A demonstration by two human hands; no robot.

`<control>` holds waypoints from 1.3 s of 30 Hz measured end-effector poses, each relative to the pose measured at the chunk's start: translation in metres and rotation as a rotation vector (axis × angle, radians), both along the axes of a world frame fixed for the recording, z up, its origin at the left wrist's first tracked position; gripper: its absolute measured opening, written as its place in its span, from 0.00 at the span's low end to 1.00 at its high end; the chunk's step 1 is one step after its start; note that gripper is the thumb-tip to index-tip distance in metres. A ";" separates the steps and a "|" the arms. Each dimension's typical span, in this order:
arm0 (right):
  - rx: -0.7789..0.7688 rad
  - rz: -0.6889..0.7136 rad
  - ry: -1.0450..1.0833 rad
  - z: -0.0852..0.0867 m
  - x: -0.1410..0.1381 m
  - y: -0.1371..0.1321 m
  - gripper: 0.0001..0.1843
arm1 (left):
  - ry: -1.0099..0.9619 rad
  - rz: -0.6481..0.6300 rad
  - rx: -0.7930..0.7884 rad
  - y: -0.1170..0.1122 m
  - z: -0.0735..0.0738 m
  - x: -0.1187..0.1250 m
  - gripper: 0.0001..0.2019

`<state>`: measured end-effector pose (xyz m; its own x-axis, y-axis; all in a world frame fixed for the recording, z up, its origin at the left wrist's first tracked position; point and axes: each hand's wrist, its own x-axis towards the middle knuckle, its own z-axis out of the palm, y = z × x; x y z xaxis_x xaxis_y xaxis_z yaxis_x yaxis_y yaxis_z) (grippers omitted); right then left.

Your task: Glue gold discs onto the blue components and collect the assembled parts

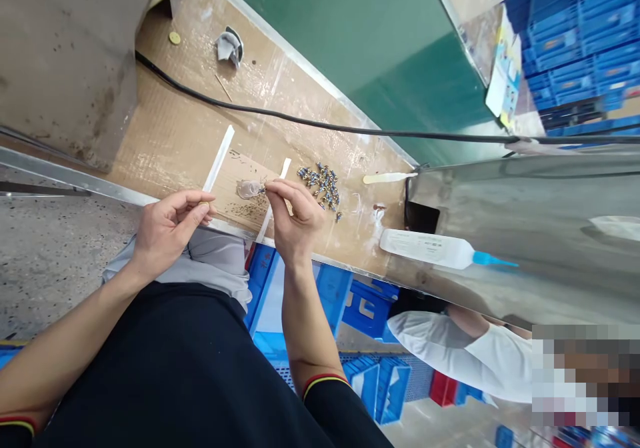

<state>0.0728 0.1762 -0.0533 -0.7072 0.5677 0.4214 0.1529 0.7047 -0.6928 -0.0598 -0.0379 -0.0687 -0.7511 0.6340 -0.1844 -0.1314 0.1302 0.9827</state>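
Observation:
My left hand (167, 229) is closed in a pinch over the bench's front edge; a tiny yellowish spot shows at its fingertips, too small to name. Further right, my right hand (299, 220) pinches a small metal part (263, 189) between thumb and forefinger. Right by those fingertips lies a small clear round dish (247, 189). It rests on a cardboard sheet (239, 166) scattered with tiny dark bits. Beyond my right hand is a loose pile of small blue and brass-coloured metal parts (324, 185). White strips (219, 159) lie along the sheet's sides.
A black cable (300, 120) crosses the bench. A white bottle with a blue nozzle (427, 248) lies at the right, near a white stick-like tool (387, 177). Crumpled grey material (230, 47) sits at the back. Blue crates (327, 295) stand below; another person (465, 348) is at right.

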 end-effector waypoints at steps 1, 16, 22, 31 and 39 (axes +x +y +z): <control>0.010 -0.008 -0.014 0.000 0.000 0.000 0.09 | -0.002 0.001 -0.003 0.000 0.000 0.000 0.11; 0.195 0.074 0.023 -0.011 0.006 0.000 0.15 | -0.004 -0.006 -0.015 0.000 -0.002 0.000 0.11; 0.228 0.090 -0.010 -0.009 0.006 0.004 0.15 | -0.004 -0.013 -0.013 -0.001 0.000 0.000 0.09; 0.236 0.154 -0.087 -0.007 0.007 0.020 0.15 | 0.003 -0.017 -0.028 -0.002 -0.001 0.001 0.10; 0.139 0.203 -0.120 -0.002 0.006 0.027 0.15 | 0.000 -0.018 -0.007 -0.002 -0.004 0.001 0.10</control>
<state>0.0786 0.2030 -0.0555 -0.8500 0.3518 0.3921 0.0738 0.8165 -0.5726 -0.0590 -0.0401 -0.0724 -0.7395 0.6461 -0.1888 -0.1292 0.1390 0.9818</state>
